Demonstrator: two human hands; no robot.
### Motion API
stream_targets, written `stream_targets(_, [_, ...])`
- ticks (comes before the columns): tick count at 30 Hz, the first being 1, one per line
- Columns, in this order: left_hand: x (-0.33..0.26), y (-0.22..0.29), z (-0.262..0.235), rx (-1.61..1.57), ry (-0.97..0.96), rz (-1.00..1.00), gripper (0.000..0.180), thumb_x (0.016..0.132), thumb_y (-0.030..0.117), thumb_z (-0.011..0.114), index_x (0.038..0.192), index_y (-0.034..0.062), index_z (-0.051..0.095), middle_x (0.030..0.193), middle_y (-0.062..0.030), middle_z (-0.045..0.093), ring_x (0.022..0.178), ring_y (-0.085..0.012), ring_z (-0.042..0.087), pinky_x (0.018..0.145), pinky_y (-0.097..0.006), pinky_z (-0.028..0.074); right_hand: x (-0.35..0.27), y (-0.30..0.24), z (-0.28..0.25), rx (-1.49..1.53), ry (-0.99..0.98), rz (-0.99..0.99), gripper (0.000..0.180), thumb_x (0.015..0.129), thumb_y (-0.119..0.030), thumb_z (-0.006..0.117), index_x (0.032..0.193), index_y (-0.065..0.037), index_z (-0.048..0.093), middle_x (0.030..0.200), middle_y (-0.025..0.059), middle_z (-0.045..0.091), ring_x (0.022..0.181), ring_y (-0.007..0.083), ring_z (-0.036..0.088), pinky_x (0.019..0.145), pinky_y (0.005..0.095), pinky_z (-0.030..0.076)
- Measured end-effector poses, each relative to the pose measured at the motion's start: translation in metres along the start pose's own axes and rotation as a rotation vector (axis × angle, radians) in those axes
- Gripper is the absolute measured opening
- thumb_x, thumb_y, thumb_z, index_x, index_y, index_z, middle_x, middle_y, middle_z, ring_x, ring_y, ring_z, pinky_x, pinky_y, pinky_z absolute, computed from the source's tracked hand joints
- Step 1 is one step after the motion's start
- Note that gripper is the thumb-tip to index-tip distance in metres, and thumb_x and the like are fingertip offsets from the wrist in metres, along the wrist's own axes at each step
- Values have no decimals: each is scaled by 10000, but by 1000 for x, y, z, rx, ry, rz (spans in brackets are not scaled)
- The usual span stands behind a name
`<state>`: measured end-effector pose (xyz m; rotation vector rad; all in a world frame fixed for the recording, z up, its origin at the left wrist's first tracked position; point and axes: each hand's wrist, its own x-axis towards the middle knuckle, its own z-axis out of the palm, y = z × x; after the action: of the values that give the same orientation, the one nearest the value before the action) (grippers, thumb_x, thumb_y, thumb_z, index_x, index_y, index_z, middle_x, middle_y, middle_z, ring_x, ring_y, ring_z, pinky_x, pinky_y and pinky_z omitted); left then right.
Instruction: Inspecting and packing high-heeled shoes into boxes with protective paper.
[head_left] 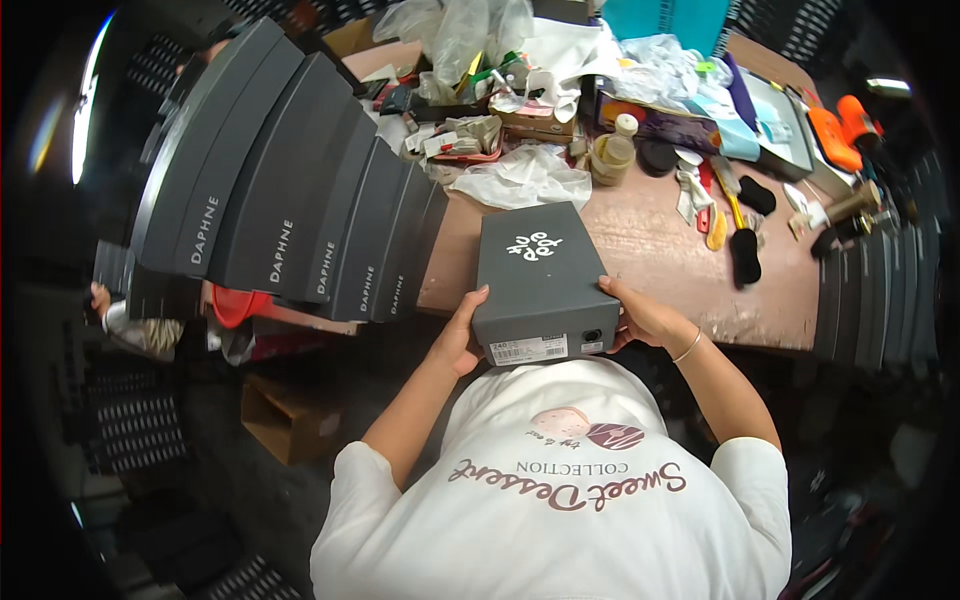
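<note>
A dark grey shoebox (535,262), lid on, is held level at the near edge of the workbench, close to my chest. White printing marks its top, and a white label shows on the end facing me. My left hand (462,335) grips the near left corner, thumb against the side. On the near right corner, my right hand (642,316) has its thumb along the top edge and its fingers curled under, partly hidden by the box. A thin bracelet circles my right wrist.
Stacked grey shoeboxes (300,190) rise on the left, more (880,295) on the right. Across the workbench (660,240) lie a yellow-handled brush (728,190), a bottle (612,152), crumpled white paper (525,178) and an orange tool (835,138). A cardboard box (285,418) sits on the floor.
</note>
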<state>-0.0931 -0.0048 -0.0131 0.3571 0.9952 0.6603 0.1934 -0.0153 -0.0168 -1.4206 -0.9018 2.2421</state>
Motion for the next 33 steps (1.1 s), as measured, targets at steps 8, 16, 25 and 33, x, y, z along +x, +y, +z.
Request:
stream_targets(8, [-5, -22, 92, -143, 99, -4, 617, 858, 457, 558, 1306, 41, 475, 1265, -129, 537, 1168, -248, 521, 994, -411, 413, -60, -32, -74, -154, -54, -111, 863, 892, -702, 264, 1471, -65, 203, 1217, 199, 535, 749, 225, 632, 595, 287, 543])
stream_targets(16, [29, -14, 153, -291, -23, -222, 631, 891, 524, 503, 1323, 66, 468, 1311, -124, 508, 1198, -260, 500, 1022, -440, 392, -91, -37, -126, -417, 100, -381, 869, 842, -353, 673, 1478, -45, 167, 1354, 210, 429, 661, 169, 625, 550, 273, 517])
stream_targets(25, [73, -12, 136, 241, 4, 596, 619, 959, 426, 457, 1425, 55, 290, 1439, -140, 319, 1308, -249, 355, 1078, -372, 302, -89, -33, -95, -228, 404, -497, 769, 856, -361, 651, 1416, 30, 296, 1223, 204, 534, 590, 150, 612, 577, 279, 503])
stream_targets(33, [109, 37, 152, 373, -4, 543, 547, 884, 134, 631, 1358, 31, 380, 1357, -125, 396, 1198, -208, 426, 1026, -323, 338, -56, -16, -157, -96, 611, -642, 565, 913, -331, 592, 1365, -35, 425, 1201, 126, 564, 816, 161, 612, 634, 282, 532])
